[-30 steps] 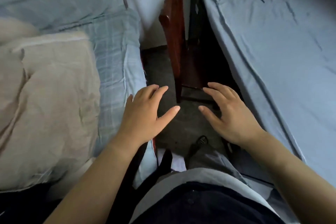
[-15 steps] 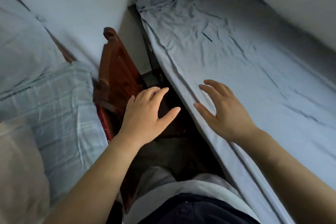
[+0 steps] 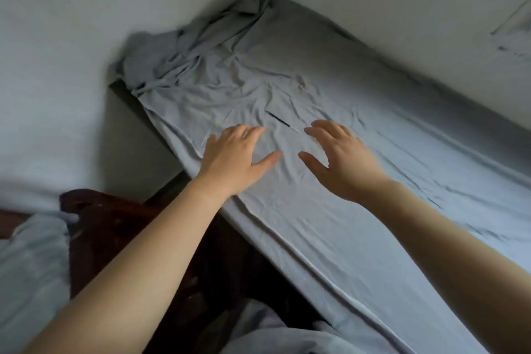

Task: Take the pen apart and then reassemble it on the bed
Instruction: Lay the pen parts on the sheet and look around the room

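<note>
Head view: our left hand [image 3: 235,158] and right hand [image 3: 342,161], fingers spread, empty; pen [image 3: 280,120] at 12 o'clock on bed [image 3: 373,210].

Sheet [image 3: 330,210] under both hands is matt blue-grey cloth, soft and wrinkly, bunched up beyond the fingertips. Wood frame [image 3: 115,227] below the left wrist looks dark reddish, kinda glossy.

Pale corner walls [image 3: 71,37], dark wooden furniture [image 3: 115,227], dim light.

A bedroom: sheeted bed [image 3: 373,181] against corner walls [image 3: 373,8]
</note>
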A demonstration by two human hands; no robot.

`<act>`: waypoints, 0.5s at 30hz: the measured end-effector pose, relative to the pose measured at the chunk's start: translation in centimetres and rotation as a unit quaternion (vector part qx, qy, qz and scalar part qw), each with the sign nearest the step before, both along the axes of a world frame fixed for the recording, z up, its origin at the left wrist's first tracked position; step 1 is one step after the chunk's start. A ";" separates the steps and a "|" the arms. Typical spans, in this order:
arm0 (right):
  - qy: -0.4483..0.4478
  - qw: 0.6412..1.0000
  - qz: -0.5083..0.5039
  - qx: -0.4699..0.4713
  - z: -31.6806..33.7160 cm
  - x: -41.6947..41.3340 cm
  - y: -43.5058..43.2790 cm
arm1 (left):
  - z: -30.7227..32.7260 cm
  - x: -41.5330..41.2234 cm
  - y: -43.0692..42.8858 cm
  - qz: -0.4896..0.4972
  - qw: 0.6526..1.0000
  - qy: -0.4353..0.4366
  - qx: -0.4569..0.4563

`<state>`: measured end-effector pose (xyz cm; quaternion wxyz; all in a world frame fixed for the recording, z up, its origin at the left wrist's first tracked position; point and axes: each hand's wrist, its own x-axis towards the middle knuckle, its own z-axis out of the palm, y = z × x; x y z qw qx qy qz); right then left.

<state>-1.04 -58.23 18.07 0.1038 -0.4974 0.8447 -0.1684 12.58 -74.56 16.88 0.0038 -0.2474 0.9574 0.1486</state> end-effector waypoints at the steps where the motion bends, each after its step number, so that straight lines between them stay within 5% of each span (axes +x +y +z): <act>1: 0.002 1.000 -0.004 0.008 -0.4 -0.9 -1.5 | -0.7 -1.1 -1.7 -0.009 1.000 -0.002 -0.002; 15: -0.071 0.991 -0.070 0.084 -14.7 -10.6 -15.4 | -17.6 -11.0 -14.8 -0.004 0.999 -0.040 -0.009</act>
